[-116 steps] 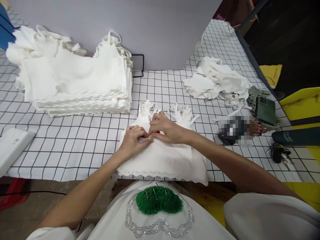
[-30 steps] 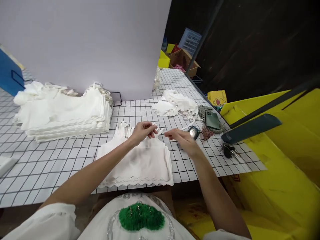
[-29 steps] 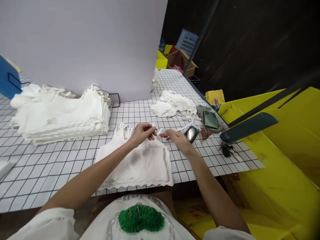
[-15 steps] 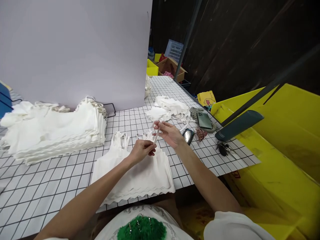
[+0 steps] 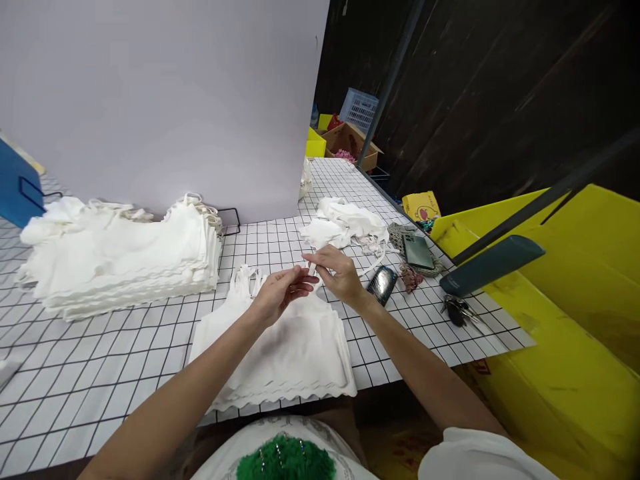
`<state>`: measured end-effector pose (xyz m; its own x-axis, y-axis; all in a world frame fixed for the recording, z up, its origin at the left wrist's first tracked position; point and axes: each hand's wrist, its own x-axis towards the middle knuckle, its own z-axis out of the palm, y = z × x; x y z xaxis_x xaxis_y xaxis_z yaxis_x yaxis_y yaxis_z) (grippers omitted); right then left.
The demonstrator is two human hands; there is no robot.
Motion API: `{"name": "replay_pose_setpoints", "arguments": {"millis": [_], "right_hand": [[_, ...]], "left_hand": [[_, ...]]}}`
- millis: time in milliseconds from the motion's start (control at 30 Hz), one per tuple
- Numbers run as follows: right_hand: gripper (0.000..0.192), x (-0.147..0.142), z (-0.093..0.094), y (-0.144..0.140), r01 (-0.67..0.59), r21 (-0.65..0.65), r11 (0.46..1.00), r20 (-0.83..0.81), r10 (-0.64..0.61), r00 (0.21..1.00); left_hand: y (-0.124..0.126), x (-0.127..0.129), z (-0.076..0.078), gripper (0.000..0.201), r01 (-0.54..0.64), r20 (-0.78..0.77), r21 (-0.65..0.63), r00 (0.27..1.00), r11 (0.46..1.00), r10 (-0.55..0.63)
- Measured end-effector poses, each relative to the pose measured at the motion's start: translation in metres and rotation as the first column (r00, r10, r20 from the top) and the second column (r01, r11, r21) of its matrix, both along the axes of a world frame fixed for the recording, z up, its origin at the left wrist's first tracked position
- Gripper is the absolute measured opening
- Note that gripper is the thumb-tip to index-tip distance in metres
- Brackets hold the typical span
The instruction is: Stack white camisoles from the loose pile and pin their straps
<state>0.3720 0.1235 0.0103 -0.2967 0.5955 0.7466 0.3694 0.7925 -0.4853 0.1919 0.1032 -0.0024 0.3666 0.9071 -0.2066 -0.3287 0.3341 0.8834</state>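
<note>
A small stack of white strappy tops (image 5: 285,353) lies in front of me, its scalloped hem toward the table's near edge. Above its upper right corner, my right hand (image 5: 343,276) pinches a white strap (image 5: 313,269) between thumb and fingers. My left hand (image 5: 280,293) meets it from the other side, fingers loosely curled, with its fingertips at the same strap. Part of the strap is hidden behind the fingers. Other straps (image 5: 245,280) stick up at the stack's upper left.
A taller pile of white tops (image 5: 125,260) sits to the left, and loose white garments (image 5: 345,223) lie beyond my hands. At right are a black oval object (image 5: 383,285), a phone (image 5: 419,251), a dark teal cylinder (image 5: 493,265) and keys (image 5: 460,311). Yellow bins (image 5: 575,280) flank the table.
My left hand has loosened from a tight pinch and moved up, closer to my right hand. My right fingers have turned down onto the strap. The view has shifted slightly left.
</note>
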Motion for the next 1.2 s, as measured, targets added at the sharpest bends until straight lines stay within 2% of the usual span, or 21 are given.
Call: {"name": "replay_pose_setpoints", "arguments": {"millis": [100, 167, 233, 267, 333, 400, 433, 633, 733, 800, 900, 967, 1000, 1067, 1200], "right_hand": [[0.038, -0.002, -0.008, 0.0, 0.014, -0.007, 1.0, 0.068, -0.014, 0.998], [0.035, -0.001, -0.009, -0.003, 0.018, -0.094, 0.995, 0.077, -0.011, 0.997], [0.032, 0.001, -0.006, -0.008, -0.025, -0.251, 0.968, 0.053, 0.04, 0.998], [0.03, 0.002, -0.003, -0.011, -0.079, -0.362, 0.929, 0.019, 0.092, 0.996], [0.029, 0.003, 0.003, -0.018, -0.219, -0.576, 0.788, -0.102, 0.197, 0.975], [0.03, 0.003, 0.007, -0.024, -0.301, -0.696, 0.651, -0.21, 0.217, 0.953], [0.029, 0.002, 0.008, -0.027, -0.303, -0.718, 0.626, -0.236, 0.19, 0.953], [0.021, -0.007, 0.002, -0.039, -0.206, -0.719, 0.664, -0.278, -0.002, 0.961], [0.021, -0.004, -0.007, -0.039, -0.165, -0.727, 0.666, -0.249, -0.033, 0.968], [0.018, 0.001, -0.013, -0.037, -0.113, -0.72, 0.684, -0.166, -0.012, 0.986], [0.012, 0.01, -0.022, -0.034, -0.032, -0.686, 0.727, 0.033, 0.074, 0.997], [0.01, 0.013, -0.029, -0.033, -0.014, -0.649, 0.761, 0.15, 0.145, 0.978], [0.01, 0.015, -0.032, -0.033, -0.016, -0.63, 0.777, 0.194, 0.178, 0.965], [0.011, 0.016, -0.039, -0.032, -0.027, -0.605, 0.796, 0.259, 0.229, 0.938], [0.012, 0.018, -0.048, -0.031, -0.071, -0.61, 0.789, 0.325, 0.331, 0.886]], "left_hand": [[-0.009, -0.001, 0.01, 0.025, 0.049, 0.123, -0.135, 0.992, 0.99, -0.032], [-0.012, -0.003, 0.012, 0.021, 0.046, 0.108, -0.141, 0.994, 0.989, -0.031], [-0.014, -0.005, 0.01, 0.023, 0.024, 0.053, -0.113, 0.998, 0.993, -0.018], [-0.014, -0.007, 0.009, 0.025, 0.004, 0.019, -0.088, 1.0, 0.996, -0.002], [-0.014, -0.009, 0.007, 0.027, -0.036, -0.056, -0.013, 0.998, 0.999, 0.035], [-0.015, -0.01, 0.006, 0.029, -0.07, -0.121, 0.072, 0.99, 0.995, 0.078], [-0.015, -0.011, 0.006, 0.031, -0.08, -0.143, 0.106, 0.985, 0.991, 0.095], [-0.022, -0.006, 0.002, 0.031, -0.083, -0.185, 0.211, 0.975, 0.974, 0.123], [-0.024, -0.007, -0.009, 0.024, -0.058, -0.304, 0.314, 0.939, 0.948, 0.158], [-0.025, -0.01, -0.021, 0.017, 0.039, -0.477, 0.426, 0.858, 0.904, 0.188], [-0.027, -0.015, -0.042, 0.018, 0.275, -0.724, 0.493, 0.655, 0.826, 0.214], [-0.029, -0.017, -0.053, 0.021, 0.364, -0.796, 0.489, 0.558, 0.793, 0.234], [-0.03, -0.017, -0.057, 0.02, 0.383, -0.807, 0.493, 0.537, 0.781, 0.246], [-0.033, -0.016, -0.061, 0.017, 0.39, -0.8, 0.51, 0.541, 0.766, 0.258], [-0.037, -0.015, -0.062, 0.011, 0.357, -0.75, 0.556, 0.605, 0.751, 0.268]]}}
